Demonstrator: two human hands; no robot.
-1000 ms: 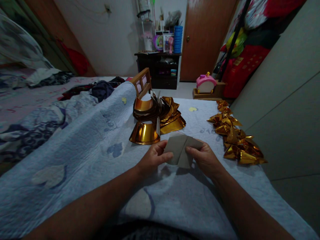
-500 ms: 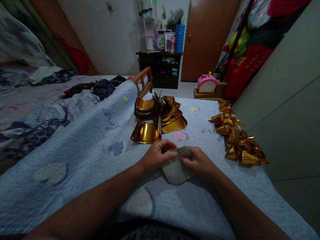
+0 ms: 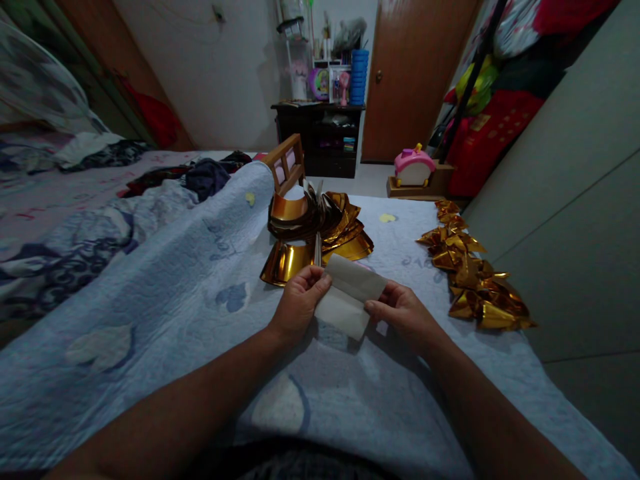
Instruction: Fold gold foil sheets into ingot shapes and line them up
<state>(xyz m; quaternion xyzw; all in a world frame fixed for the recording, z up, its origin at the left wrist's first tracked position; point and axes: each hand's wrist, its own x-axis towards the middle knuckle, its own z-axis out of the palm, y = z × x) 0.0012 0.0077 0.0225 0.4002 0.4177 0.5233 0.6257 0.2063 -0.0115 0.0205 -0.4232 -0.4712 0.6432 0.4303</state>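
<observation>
Raised and flattened, folded paper [image 3: 349, 296] sits pinched between left hand [image 3: 297, 303] and right hand [image 3: 403, 312].

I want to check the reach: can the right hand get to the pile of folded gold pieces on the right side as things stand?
Probably yes. The folded gold pieces lie just right of the right hand on the quilt, nothing between. But its grip is on the paper sheet.

pale folded paper sheet [image 3: 349, 295], tilted, raised above blue quilt [image 3: 175, 293]
</observation>
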